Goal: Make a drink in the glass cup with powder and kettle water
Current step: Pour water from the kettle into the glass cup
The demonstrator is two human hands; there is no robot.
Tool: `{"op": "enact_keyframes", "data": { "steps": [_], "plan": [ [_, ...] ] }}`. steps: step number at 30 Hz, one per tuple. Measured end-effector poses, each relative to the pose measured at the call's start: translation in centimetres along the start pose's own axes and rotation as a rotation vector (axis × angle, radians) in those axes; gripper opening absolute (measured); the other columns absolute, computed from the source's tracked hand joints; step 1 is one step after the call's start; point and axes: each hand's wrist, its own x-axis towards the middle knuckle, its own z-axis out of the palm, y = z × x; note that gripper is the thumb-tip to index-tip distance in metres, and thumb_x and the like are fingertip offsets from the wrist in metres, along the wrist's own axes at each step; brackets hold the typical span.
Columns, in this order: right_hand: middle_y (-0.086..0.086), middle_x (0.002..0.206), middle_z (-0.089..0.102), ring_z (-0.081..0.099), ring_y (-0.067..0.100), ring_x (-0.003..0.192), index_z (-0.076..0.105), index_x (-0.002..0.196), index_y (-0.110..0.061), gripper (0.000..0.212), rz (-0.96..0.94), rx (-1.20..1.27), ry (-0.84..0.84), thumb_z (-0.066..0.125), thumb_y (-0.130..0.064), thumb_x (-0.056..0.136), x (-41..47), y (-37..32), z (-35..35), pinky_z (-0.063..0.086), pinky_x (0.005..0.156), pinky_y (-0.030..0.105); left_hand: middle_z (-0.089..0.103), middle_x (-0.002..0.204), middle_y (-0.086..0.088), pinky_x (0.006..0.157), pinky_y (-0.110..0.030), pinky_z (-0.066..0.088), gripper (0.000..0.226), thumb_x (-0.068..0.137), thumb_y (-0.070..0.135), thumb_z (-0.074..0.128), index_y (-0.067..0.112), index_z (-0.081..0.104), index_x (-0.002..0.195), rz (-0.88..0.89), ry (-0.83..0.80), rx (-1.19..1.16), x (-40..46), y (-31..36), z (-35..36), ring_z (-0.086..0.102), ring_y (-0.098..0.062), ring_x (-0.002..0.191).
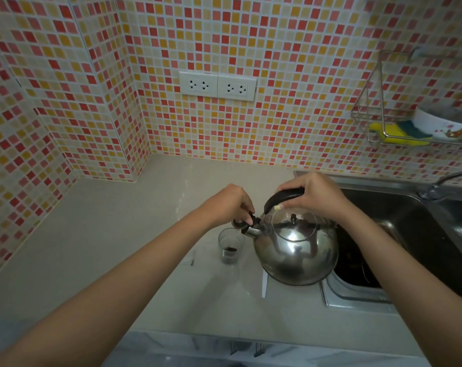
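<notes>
While pouring nears: both hands work the kettle (296,250).
Right hand (314,194): wrapped round the black handle (282,198), bearing the weight.
Left hand (231,205): pinching the spout cap (247,224), seemingly to open it.
Glass cup (230,245): on the counter (118,234) under the spout, dark powder (230,249) inside.

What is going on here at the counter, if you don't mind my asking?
A person is making a drink. The right hand holds the steel kettle by its black handle, tilted toward the glass cup on the counter. The left hand is pinching the spout cap, just above the cup. Dark powder sits at the cup's bottom; no water is visibly pouring yet.
</notes>
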Motion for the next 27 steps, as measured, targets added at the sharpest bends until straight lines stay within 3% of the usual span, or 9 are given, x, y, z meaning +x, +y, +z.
{"op": "enact_keyframes", "data": {
  "steps": [5,10,27],
  "plan": [
    [-0.024,0.081,0.073,0.065,-0.003,0.076,0.072,0.091,-0.044,0.026,0.007,-0.034,-0.022,0.080,-0.036,0.067,-0.3,-0.2,0.5,0.056,0.068,0.029,0.073,0.109,-0.015,0.083,-0.027,0.051,0.033,0.079,0.010,0.076,0.002,0.073,0.110,0.021,-0.009,0.019,-0.4,-0.3,0.5,0.068,-0.026,0.097],
    [-0.021,0.088,0.073,0.065,-0.001,0.080,0.073,0.096,-0.039,0.029,0.028,-0.032,-0.027,0.080,-0.034,0.068,-0.4,-0.3,0.7,0.058,0.073,0.033,0.073,0.109,-0.015,0.083,-0.026,0.050,0.033,0.079,0.011,0.076,0.002,0.073,0.110,0.044,-0.003,0.041,-0.6,-0.5,0.7,0.068,-0.026,0.097],
    [-0.019,0.086,0.074,0.066,0.002,0.079,0.072,0.095,-0.040,0.027,0.039,-0.031,-0.018,0.080,-0.034,0.070,-1.3,-0.3,0.8,0.059,0.071,0.037,0.072,0.109,-0.016,0.083,-0.028,0.051,0.033,0.079,0.010,0.075,0.003,0.072,0.111,0.044,-0.004,0.028,-0.9,-0.1,1.0,0.068,-0.028,0.096]
  ]
}}
